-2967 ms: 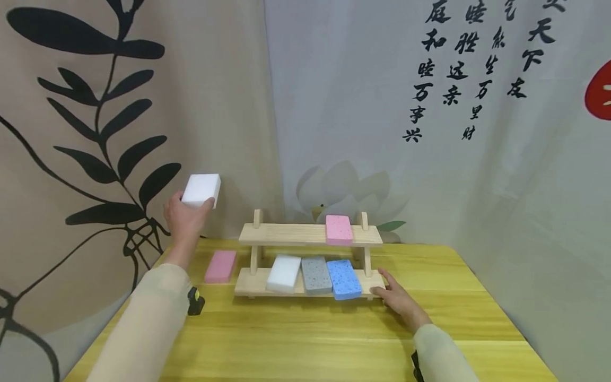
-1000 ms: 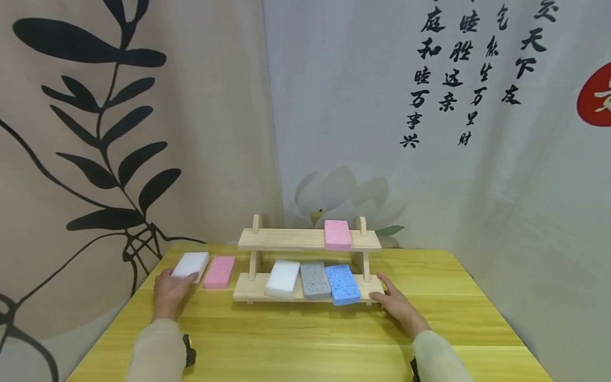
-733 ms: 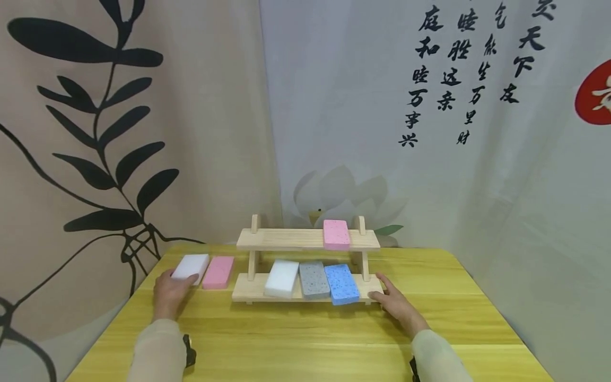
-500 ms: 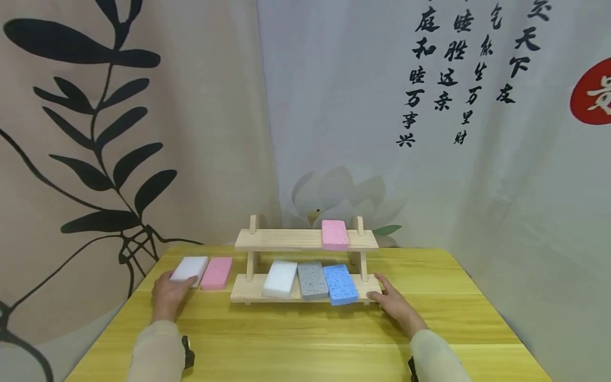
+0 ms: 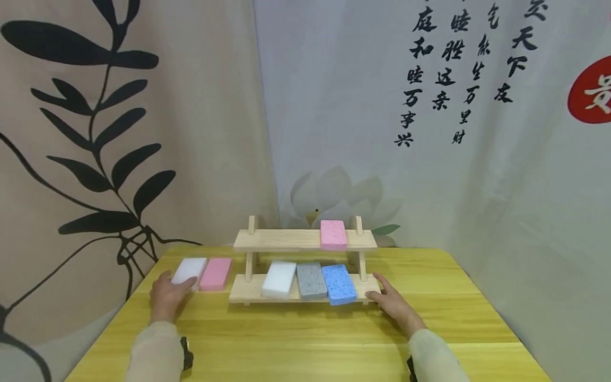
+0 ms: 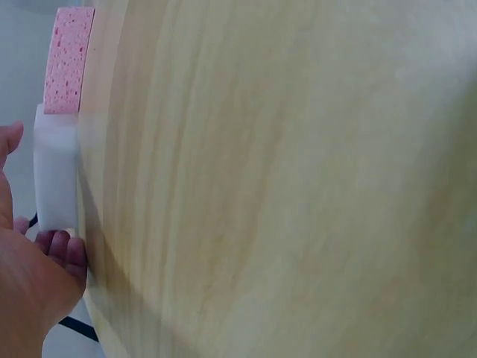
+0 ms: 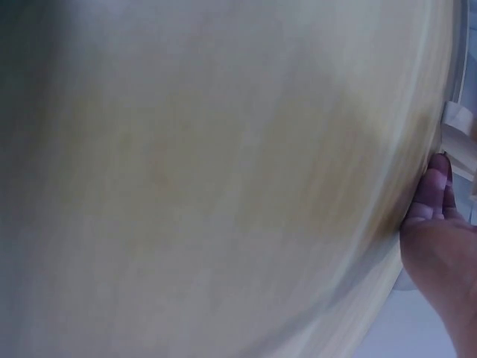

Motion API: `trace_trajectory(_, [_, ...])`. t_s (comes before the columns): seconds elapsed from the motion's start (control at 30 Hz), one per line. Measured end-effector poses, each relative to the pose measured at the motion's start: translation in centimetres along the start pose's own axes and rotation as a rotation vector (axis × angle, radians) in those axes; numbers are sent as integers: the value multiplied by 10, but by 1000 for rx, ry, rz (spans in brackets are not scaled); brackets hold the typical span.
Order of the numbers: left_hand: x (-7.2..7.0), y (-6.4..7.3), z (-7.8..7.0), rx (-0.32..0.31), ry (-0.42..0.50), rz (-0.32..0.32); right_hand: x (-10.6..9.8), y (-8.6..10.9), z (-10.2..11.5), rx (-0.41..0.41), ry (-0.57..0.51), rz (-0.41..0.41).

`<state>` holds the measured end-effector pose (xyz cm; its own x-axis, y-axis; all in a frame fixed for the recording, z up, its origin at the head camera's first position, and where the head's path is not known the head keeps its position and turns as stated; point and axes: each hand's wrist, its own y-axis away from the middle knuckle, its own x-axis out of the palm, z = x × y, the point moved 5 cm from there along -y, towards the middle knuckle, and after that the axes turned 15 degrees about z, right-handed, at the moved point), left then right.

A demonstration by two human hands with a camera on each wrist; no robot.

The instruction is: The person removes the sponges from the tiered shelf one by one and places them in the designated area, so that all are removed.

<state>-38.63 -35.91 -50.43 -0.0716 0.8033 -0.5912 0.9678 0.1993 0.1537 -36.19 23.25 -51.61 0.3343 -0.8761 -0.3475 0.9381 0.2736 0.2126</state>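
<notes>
My left hand (image 5: 167,298) is at a white sponge (image 5: 190,269) lying flat on the table. In the left wrist view the fingertips touch the white sponge's (image 6: 57,175) outer end, and the thumb stands apart above it. Against its other end lies a pink sponge (image 5: 216,274). My right hand (image 5: 396,307) rests at the right end of the wooden two-tier rack (image 5: 277,240), thumb by the lower shelf's front corner. Fairly straight fingers (image 7: 432,186) reach the wood in the right wrist view. White (image 5: 279,279), grey (image 5: 312,281) and blue (image 5: 339,285) sponges lean in the rack's lower tier.
Another pink sponge (image 5: 333,235) sits toward the right of the rack's upper tier. The blue sponge overhangs the lower shelf's front edge. The yellowish wooden table (image 5: 296,339) ends at a printed cloth backdrop (image 5: 215,132).
My left hand brought the white sponge down from mid-air to the table, left of the pink one. Since then it has slid slightly closer to the pink sponge. The right hand stays at the rack.
</notes>
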Motion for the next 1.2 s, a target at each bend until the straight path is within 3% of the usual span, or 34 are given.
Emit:
trace_trajectory(0.2, [-8, 5, -6, 8, 14, -8, 1, 1, 0, -3, 10, 14])
trace_trajectory(0.43, [-20, -4, -27, 65, 38, -29, 1, 0, 1, 0, 16, 9])
trace_trajectory(0.7, [-24, -4, -76, 182, 60, -66, 0, 0, 1, 11, 13, 17])
trace_trajectory(0.9, [-23, -1, -117, 257, 52, -46, -1, 1, 3, 17, 10, 16])
trace_trajectory(1.2, [-18, 4, -162, 328, 51, -34, -1, 3, 3, 9, 15, 16])
